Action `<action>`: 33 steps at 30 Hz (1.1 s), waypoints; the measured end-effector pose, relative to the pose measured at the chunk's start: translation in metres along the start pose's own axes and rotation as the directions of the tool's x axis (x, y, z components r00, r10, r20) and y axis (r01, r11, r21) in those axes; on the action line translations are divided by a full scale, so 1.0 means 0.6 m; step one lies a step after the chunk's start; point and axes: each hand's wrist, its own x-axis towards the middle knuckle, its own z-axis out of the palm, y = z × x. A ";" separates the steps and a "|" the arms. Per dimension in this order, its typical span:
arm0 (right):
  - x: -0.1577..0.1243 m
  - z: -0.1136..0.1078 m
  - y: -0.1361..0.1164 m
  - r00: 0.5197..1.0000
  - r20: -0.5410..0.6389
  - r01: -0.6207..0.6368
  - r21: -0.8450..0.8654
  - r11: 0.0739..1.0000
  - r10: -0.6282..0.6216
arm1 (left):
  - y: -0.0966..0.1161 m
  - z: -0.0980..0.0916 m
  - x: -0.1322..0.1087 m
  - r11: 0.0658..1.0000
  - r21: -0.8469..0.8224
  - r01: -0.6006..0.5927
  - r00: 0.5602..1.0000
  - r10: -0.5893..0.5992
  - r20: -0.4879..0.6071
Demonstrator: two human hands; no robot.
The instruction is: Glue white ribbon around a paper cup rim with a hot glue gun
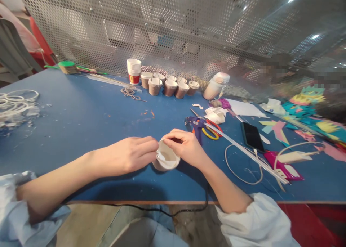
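Note:
A small white-lined paper cup [167, 160] stands near the front of the blue table, its opening facing up towards me. My left hand [136, 153] pinches the cup's rim on the left, fingers closed. From the far right side my right hand [185, 144] grips the same rim with thumb and fingers, close to the left fingertips. Whether a thin strip or cord is between the fingers I cannot make out. Just behind my right hand lie a dark blue glue gun [198, 124] and scissors [212, 131] with red and yellow handles.
Several brown-wrapped cups [170, 88] line the back beside a stack of paper cups [134, 71] and a jar [216, 85]. Cord [130, 93] lies before them. On the right are a phone [252, 136], a white cable [228, 167] and a pink packet [290, 169]. White loops [18, 103] lie left.

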 end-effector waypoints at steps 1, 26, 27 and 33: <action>0.000 0.000 0.002 1.000 -0.003 -0.005 0.010 1.000 0.005 | 0.002 0.002 0.002 0.994 0.071 -0.084 0.996 0.082 0.035; -0.010 0.006 0.015 0.993 -0.114 0.038 -0.009 0.999 -0.039 | 0.023 0.063 -0.006 0.998 -0.001 -0.070 0.962 0.067 -0.265; -0.011 0.006 0.015 0.993 -0.113 0.043 -0.012 0.999 -0.044 | 0.025 0.062 -0.006 0.999 -0.021 -0.038 0.966 0.031 -0.255; -0.012 0.006 0.014 0.990 -0.128 0.057 -0.044 0.997 -0.062 | 0.043 0.054 0.005 0.989 -0.093 0.119 0.971 -0.135 -0.196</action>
